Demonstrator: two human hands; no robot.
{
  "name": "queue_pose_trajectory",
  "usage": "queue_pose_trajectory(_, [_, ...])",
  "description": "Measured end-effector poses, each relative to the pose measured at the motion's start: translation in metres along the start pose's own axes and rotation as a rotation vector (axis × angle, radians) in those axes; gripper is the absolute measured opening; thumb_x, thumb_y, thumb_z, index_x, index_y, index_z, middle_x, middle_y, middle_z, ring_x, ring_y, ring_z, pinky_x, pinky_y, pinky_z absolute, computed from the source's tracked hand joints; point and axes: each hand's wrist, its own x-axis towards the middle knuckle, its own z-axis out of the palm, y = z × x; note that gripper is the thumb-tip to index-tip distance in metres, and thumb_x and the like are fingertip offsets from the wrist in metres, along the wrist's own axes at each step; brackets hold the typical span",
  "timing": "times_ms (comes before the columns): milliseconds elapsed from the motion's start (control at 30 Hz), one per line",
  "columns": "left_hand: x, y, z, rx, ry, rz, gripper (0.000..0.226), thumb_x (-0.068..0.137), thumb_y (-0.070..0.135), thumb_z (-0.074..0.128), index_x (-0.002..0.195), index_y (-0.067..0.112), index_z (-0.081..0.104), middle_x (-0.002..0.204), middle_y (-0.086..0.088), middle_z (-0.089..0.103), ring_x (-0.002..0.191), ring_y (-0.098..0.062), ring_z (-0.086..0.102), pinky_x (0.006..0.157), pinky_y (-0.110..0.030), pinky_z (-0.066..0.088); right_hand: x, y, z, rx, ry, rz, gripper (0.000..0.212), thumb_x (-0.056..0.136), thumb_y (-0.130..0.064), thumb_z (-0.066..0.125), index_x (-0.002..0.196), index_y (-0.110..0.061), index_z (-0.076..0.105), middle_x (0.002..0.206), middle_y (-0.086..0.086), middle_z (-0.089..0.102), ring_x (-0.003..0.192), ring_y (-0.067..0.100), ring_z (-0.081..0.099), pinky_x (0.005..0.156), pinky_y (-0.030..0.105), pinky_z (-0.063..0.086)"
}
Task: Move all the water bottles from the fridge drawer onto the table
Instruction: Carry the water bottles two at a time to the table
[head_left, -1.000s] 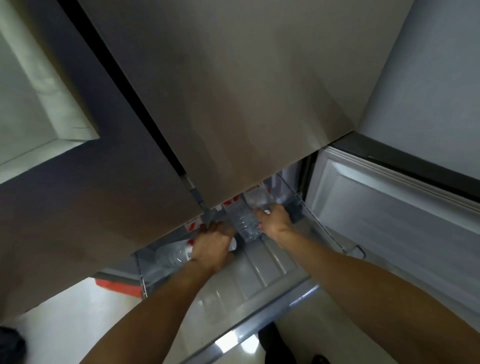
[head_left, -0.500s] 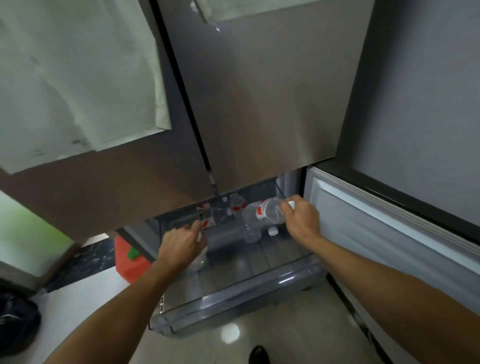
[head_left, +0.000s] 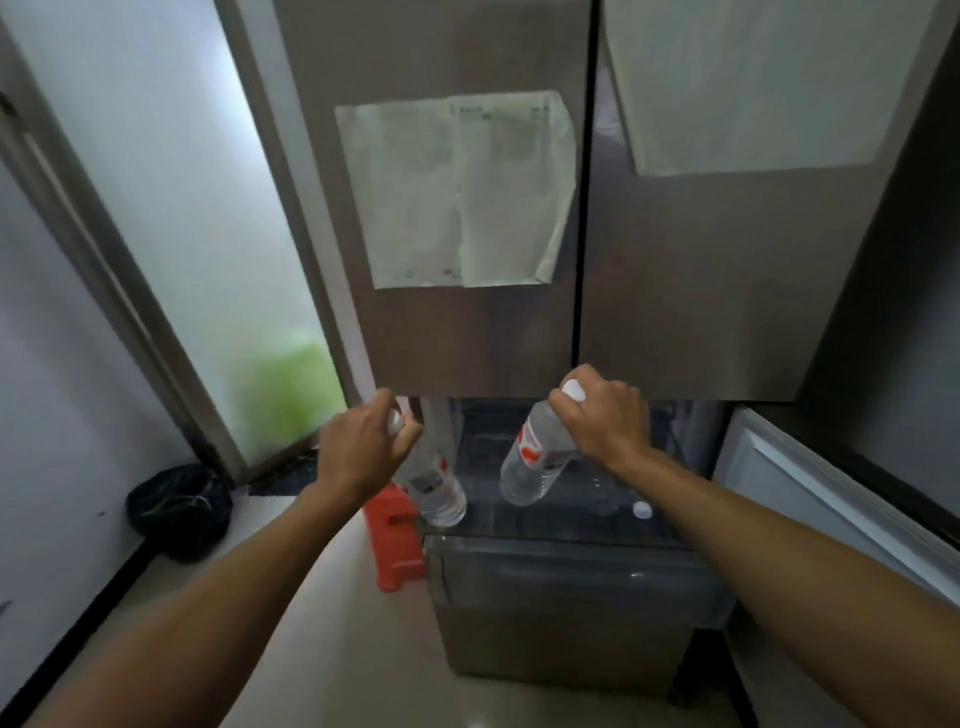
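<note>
My left hand (head_left: 363, 449) grips the neck of a clear water bottle (head_left: 436, 486) with a white cap and red label, hanging above the left edge of the open fridge drawer (head_left: 561, 582). My right hand (head_left: 605, 421) grips a second clear water bottle (head_left: 532, 465) near its white cap, tilted and lifted over the drawer. Down inside the drawer, near my right forearm, I see a white bottle cap (head_left: 642, 510); its bottle is barely visible in the dark.
The grey fridge doors (head_left: 675, 312) above the drawer are closed, with paper sheets (head_left: 457, 192) stuck on them. A red stool (head_left: 397, 545) stands left of the drawer, a black bag (head_left: 179, 512) on the floor by the glass door. An open fridge door (head_left: 810, 499) is at right.
Both hands have lifted a bottle each up out of the drawer. My view has risen and pulled back from the drawer.
</note>
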Motion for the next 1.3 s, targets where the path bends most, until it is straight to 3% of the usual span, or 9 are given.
queue_pose_trajectory(133, [-0.033, -0.051, -0.055, 0.053, 0.038, -0.133, 0.027, 0.087, 0.034, 0.063, 0.081, 0.009, 0.055, 0.063, -0.016, 0.063, 0.051, -0.033, 0.058, 0.049, -0.033, 0.045, -0.004, -0.075, 0.014, 0.052, -0.041, -0.136, 0.041, 0.077, -0.054, 0.039, 0.087, -0.018, 0.057, 0.074, 0.01, 0.064, 0.067, 0.031, 0.058, 0.06, 0.036, 0.049])
queue_pose_trajectory(200, [-0.061, -0.078, -0.083, 0.086, 0.032, -0.2, 0.028, 0.088, 0.036, 0.06, 0.083, 0.009, 0.056, 0.066, -0.015, 0.064, 0.054, -0.031, 0.057, 0.053, -0.035, 0.048, -0.016, -0.116, 0.028, 0.084, -0.055, -0.238, 0.039, 0.077, -0.055, 0.038, 0.081, -0.02, 0.053, 0.066, 0.004, 0.057, 0.054, 0.02, 0.051, 0.05, 0.025, 0.037])
queue_pose_trajectory(267, [-0.097, -0.109, -0.11, 0.135, 0.044, -0.268, 0.026, 0.087, 0.035, 0.061, 0.082, 0.009, 0.057, 0.067, -0.015, 0.065, 0.052, -0.028, 0.053, 0.051, -0.03, 0.04, -0.036, -0.161, 0.043, 0.127, -0.084, -0.347, 0.035, 0.077, -0.057, 0.036, 0.077, -0.023, 0.048, 0.059, -0.004, 0.045, 0.045, 0.008, 0.037, 0.046, 0.019, 0.023])
queue_pose_trajectory(400, [-0.183, -0.173, -0.171, 0.23, 0.006, -0.413, 0.026, 0.087, 0.035, 0.062, 0.081, 0.011, 0.055, 0.069, -0.013, 0.065, 0.054, -0.029, 0.053, 0.05, -0.031, 0.038, -0.085, -0.249, 0.088, 0.131, -0.283, -0.516, 0.032, 0.086, -0.047, 0.05, 0.084, -0.015, 0.057, 0.071, 0.009, 0.062, 0.061, 0.028, 0.056, 0.054, 0.034, 0.046])
queue_pose_trajectory(533, [-0.281, -0.241, -0.241, 0.331, -0.036, -0.508, 0.023, 0.083, 0.035, 0.065, 0.08, 0.012, 0.059, 0.064, -0.01, 0.065, 0.05, -0.026, 0.052, 0.051, -0.026, 0.029, -0.157, -0.341, 0.128, 0.16, -0.374, -0.624, 0.03, 0.086, -0.046, 0.052, 0.084, -0.016, 0.053, 0.078, 0.017, 0.066, 0.07, 0.036, 0.059, 0.055, 0.035, 0.037])
queue_pose_trajectory(767, [-0.441, -0.335, -0.354, 0.51, -0.119, -0.754, 0.025, 0.085, 0.041, 0.057, 0.078, 0.018, 0.052, 0.068, -0.006, 0.065, 0.058, -0.026, 0.057, 0.052, -0.029, 0.029, -0.288, -0.5, 0.18, 0.299, -0.537, -0.798, 0.03, 0.088, -0.047, 0.052, 0.082, -0.019, 0.047, 0.066, -0.001, 0.055, 0.053, 0.014, 0.047, 0.045, 0.025, 0.03])
queue_pose_trajectory(867, [-0.501, -0.359, -0.394, 0.55, -0.131, -0.872, 0.024, 0.088, 0.046, 0.052, 0.081, 0.023, 0.051, 0.069, 0.002, 0.061, 0.058, -0.016, 0.054, 0.054, -0.029, 0.041, -0.339, -0.565, 0.195, 0.356, -0.597, -0.896, 0.028, 0.088, -0.049, 0.051, 0.082, -0.022, 0.044, 0.064, -0.008, 0.048, 0.052, 0.01, 0.045, 0.046, 0.02, 0.027])
queue_pose_trajectory(967, [-0.554, -0.376, -0.427, 0.564, -0.077, -0.993, 0.023, 0.089, 0.045, 0.053, 0.078, 0.027, 0.046, 0.063, 0.011, 0.048, 0.052, -0.004, 0.044, 0.048, -0.02, 0.032, -0.385, -0.627, 0.213, 0.378, -0.636, -1.014, 0.029, 0.088, -0.052, 0.048, 0.085, -0.023, 0.046, 0.068, -0.006, 0.051, 0.053, 0.01, 0.046, 0.044, 0.017, 0.024])
queue_pose_trajectory(1300, [-0.689, -0.462, -0.5, 0.652, -0.107, -1.357, 0.023, 0.09, 0.047, 0.051, 0.077, 0.029, 0.045, 0.064, 0.013, 0.05, 0.052, -0.002, 0.047, 0.047, -0.016, 0.03, -0.523, -0.823, 0.299, 0.492, -0.817, -1.338, 0.039, 0.089, -0.059, 0.04, 0.089, -0.021, 0.049, 0.064, -0.006, 0.054, 0.054, 0.009, 0.053, 0.046, 0.02, 0.04])
